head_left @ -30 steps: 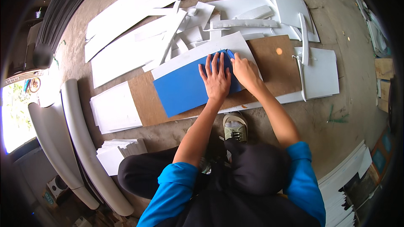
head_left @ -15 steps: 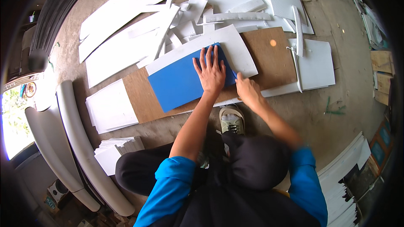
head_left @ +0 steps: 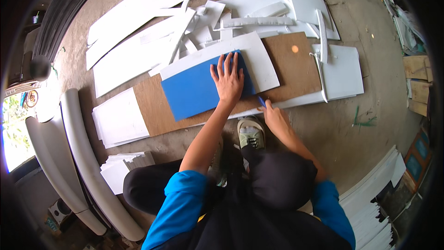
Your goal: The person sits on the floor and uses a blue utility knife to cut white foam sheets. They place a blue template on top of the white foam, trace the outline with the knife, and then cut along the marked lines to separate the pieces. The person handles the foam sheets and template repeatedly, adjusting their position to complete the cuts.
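My left hand [head_left: 228, 82] lies flat with spread fingers on a blue rectangular board [head_left: 192, 92], pressing near its right end. Beneath that board is a white foam-like sheet [head_left: 262, 67], showing along the far side and to the right. Both rest on a long brown wooden board [head_left: 298, 71]. My right hand [head_left: 276, 116] is closed round a slim blue utility knife [head_left: 262, 101], just off the near edge of the white sheet, by the blue board's lower right corner. The knife's blade is too small to make out.
White offcuts and strips [head_left: 259, 21] lie heaped beyond the wooden board, with large white sheets [head_left: 125, 60] around them. A small stack of white pieces [head_left: 118, 171] sits by my left knee. Two long pale rolls [head_left: 97, 166] stand at left; more white sheets [head_left: 370, 208] lie at lower right.
My right hand has drawn the utility knife toward me, from along the blue board's right edge to past the white sheet's near edge. My left hand stays on the blue board.
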Available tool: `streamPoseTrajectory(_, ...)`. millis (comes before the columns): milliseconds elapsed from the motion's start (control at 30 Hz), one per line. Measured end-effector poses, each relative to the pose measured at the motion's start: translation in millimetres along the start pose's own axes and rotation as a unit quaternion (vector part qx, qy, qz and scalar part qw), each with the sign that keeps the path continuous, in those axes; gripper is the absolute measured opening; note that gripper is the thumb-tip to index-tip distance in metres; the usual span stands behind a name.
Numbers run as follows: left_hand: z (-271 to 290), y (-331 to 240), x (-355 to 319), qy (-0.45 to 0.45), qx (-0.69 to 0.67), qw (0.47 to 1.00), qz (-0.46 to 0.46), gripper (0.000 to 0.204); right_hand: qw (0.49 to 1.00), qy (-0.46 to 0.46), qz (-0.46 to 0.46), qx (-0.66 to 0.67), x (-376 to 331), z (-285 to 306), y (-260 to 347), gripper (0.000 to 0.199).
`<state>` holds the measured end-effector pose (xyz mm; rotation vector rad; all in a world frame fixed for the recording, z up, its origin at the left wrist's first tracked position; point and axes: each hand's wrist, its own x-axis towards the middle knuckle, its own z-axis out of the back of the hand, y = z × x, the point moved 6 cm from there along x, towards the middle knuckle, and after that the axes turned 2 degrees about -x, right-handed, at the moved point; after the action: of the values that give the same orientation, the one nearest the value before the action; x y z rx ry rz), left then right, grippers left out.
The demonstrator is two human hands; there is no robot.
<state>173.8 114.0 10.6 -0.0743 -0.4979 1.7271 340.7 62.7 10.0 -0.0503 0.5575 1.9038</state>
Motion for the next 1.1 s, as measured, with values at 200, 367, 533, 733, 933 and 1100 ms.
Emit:
streamPoseTrajectory(200,10.2,38.6,37.2,0.063,-0.030,0.997,-0.017,0.087,0.978,-0.130,-0.110,0.121,9.7,34.4,-53.0,0.031)
streamPoseTrajectory(367,6.4,59.9,67.1,0.109,-0.045,0.986,-0.119,0.094,0.968,-0.160,-0.078,0.176,51.2,48.9,-42.1,0.034)
streamPoseTrajectory(533,5.9,46.9,53.5,0.143,-0.053,0.982,-0.108,0.093,0.944,-0.121,-0.080,0.295,64.5,20.2,-31.0,0.032)
streamPoseTrajectory(733,29.3,38.2,15.8,0.071,-0.016,0.997,-0.008,0.081,0.943,-0.121,-0.047,0.305,39.0,-11.4,-5.5,0.033)
streamPoseTrajectory(933,77.9,112.6,-74.5,-0.093,0.168,0.920,0.343,0.081,0.925,-0.162,-0.042,0.341,39.9,-11.7,-3.3,0.030)
streamPoseTrajectory(1100,61.8,174.1,-112.3,-0.025,0.058,0.866,0.496,0.089,0.920,-0.119,-0.060,0.368,42.4,-16.3,7.7,0.031)
